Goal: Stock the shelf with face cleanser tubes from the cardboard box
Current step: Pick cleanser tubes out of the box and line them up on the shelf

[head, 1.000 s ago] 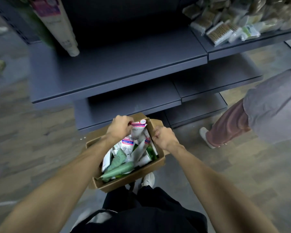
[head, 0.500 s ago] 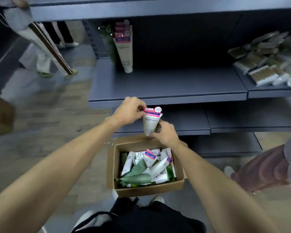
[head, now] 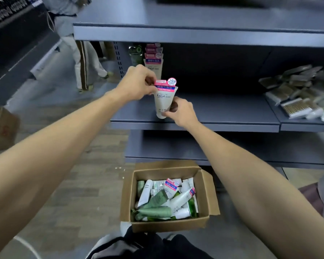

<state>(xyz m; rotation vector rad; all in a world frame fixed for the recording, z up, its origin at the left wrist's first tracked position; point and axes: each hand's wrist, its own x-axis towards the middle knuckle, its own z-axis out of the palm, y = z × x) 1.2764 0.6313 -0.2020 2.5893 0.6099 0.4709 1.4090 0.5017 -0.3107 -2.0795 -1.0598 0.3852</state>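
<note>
Left hand [head: 137, 85]: fingers [head: 148, 79] pinched on the pink crimped top of a white tube [head: 165, 100]. Right hand [head: 181, 113]: fingers [head: 166, 114] curled round the cap end at the bottom, thumb side hidden behind the tube. Tube upright, cap down, label facing out, held over the front part of the middle shelf [head: 223, 113]; whether the cap already touches the shelf is hard to tell from this angle, probably just above or barely resting.

Further back on the same shelf, at the left end: a short row of matching tubes [head: 153, 58] standing cap down, with a green one [head: 136, 53] beside them. To the right, well apart: a heap of packets and cotton swabs [head: 295, 107]. Below, on the floor: the cardboard box [head: 204, 186], flaps open, many white and green tubes lying jumbled inside.

Step in hand, by judgement: standing this tube on the shelf. Best done by lowering the cap flat onto the shelf, steadying from the top with the left, letting go at the bottom first, then sliding back and left to join the row, label kept forward. Risk: a tube on so small a cap tips easily, so release only once balanced, ideally leaning against its neighbours.
</note>
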